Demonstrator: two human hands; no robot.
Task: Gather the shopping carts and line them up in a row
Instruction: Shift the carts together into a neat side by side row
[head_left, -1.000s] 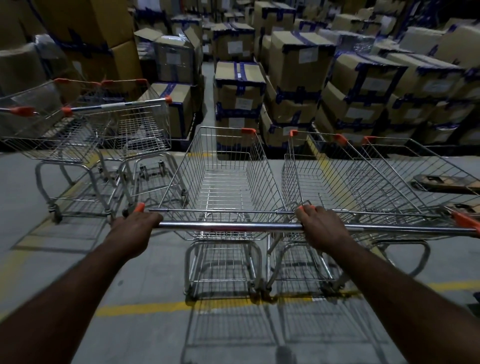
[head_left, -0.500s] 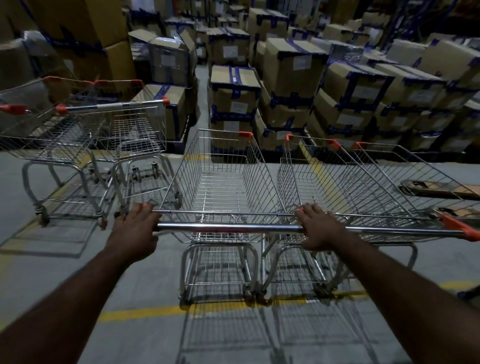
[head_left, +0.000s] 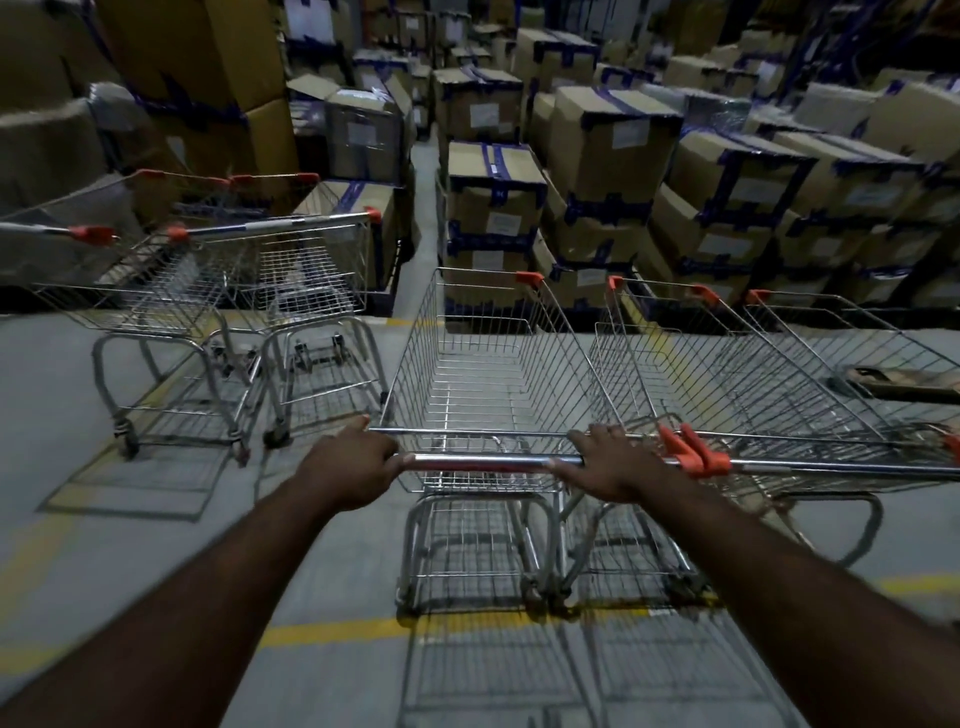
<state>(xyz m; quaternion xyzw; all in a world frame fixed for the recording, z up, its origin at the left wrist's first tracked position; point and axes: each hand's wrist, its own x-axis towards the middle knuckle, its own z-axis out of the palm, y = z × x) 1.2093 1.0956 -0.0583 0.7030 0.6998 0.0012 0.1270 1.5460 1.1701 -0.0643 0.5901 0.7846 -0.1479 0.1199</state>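
The person's left hand (head_left: 358, 465) and right hand (head_left: 610, 462) both hold the handle (head_left: 488, 461) of the centre cart (head_left: 415, 358). The fingers of each are curled over the metal bar, one hand at each end. This cart stands straight ahead of the person, and the grey floor (head_left: 62, 415) shows through the wire bottom of its basket.

Just right of the centre cart, side by side with it and nearly touching, stands a second cart (head_left: 737, 374). Its orange handle brackets sit just beside the right hand. Beyond that one is a third cart (head_left: 852, 332) with a flat brown piece (head_left: 904, 382) lying in its basket; what the piece is cannot be told.

Left of the centre cart and apart from it are two more carts, a nearer one (head_left: 311, 275) and a farther one (head_left: 135, 296), turned at an angle to it. Further orange-capped bars show behind them, so the count on that side is not certain. Five carts are plain in all.

A yellow line (head_left: 332, 634) crosses the floor under the centre cart's rear wheels. Beyond the cart's front, stacked cardboard boxes (head_left: 613, 140) bound in blue tape fill the background.
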